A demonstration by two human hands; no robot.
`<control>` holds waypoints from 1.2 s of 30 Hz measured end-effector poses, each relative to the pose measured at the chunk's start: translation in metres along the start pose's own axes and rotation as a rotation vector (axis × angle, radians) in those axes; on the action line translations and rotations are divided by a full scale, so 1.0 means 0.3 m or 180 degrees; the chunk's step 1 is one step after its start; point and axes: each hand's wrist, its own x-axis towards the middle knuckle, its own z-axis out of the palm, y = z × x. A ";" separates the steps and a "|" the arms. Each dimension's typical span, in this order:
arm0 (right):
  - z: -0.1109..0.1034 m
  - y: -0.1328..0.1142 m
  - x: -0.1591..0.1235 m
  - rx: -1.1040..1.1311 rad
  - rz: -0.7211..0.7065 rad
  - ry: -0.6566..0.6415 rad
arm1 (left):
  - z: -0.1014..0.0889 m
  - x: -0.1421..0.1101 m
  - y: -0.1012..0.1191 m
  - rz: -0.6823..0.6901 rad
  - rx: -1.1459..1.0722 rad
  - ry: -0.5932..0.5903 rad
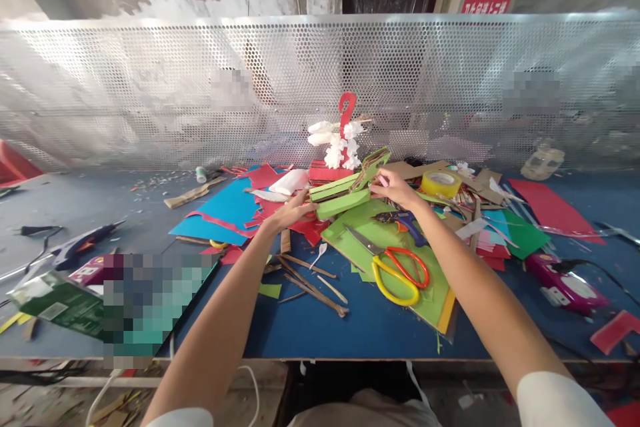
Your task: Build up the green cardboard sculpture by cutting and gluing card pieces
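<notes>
Both arms reach forward over a blue table. My left hand (293, 210) lies with fingers stretched against the left end of a green-covered cardboard piece (345, 193). My right hand (395, 187) pinches the right upper end of that same piece, near its folded top. Just behind it stands a small red box craft (327, 170) with white paper flowers (343, 147) and a red curled shape (347, 110). Below my right hand lie a glue gun (400, 220) and scissors with orange and yellow handles (397, 267) on a green sheet (430, 293).
A yellow tape roll (441, 182) sits right of my right hand. Coloured paper scraps, wooden sticks (313, 287) and a blue sheet (225, 210) litter the table. Another glue gun (80, 243) lies at left, a magenta tool (565, 283) at right. A perforated metal screen (200, 80) backs the table.
</notes>
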 end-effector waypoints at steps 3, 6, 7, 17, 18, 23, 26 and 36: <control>0.001 -0.007 -0.005 0.0041 0.0004 -0.0034 | -0.006 0.004 -0.011 0.0024 0.0012 -0.0027; 0.000 -0.013 -0.011 0.0093 0.0014 -0.0066 | -0.009 0.003 -0.011 0.0032 0.0046 -0.0030; 0.000 -0.015 -0.013 0.0112 0.0025 -0.0075 | -0.010 0.002 -0.009 0.0037 0.0062 -0.0037; 0.007 -0.009 -0.006 0.0206 0.0023 -0.0022 | -0.023 0.005 -0.017 -0.0013 -0.0040 -0.0155; 0.006 -0.006 -0.004 0.0205 0.0023 -0.0018 | -0.025 0.007 -0.021 -0.0008 -0.0067 -0.0162; 0.001 0.004 0.001 0.0171 0.0066 -0.0006 | -0.032 0.012 -0.033 0.0028 -0.0089 -0.0140; -0.001 0.007 0.001 0.0171 0.0059 -0.0003 | -0.030 0.011 -0.030 0.0042 -0.0038 -0.0110; -0.015 0.004 -0.007 0.0217 0.0122 0.0079 | -0.006 0.002 0.006 0.0078 0.0083 -0.0077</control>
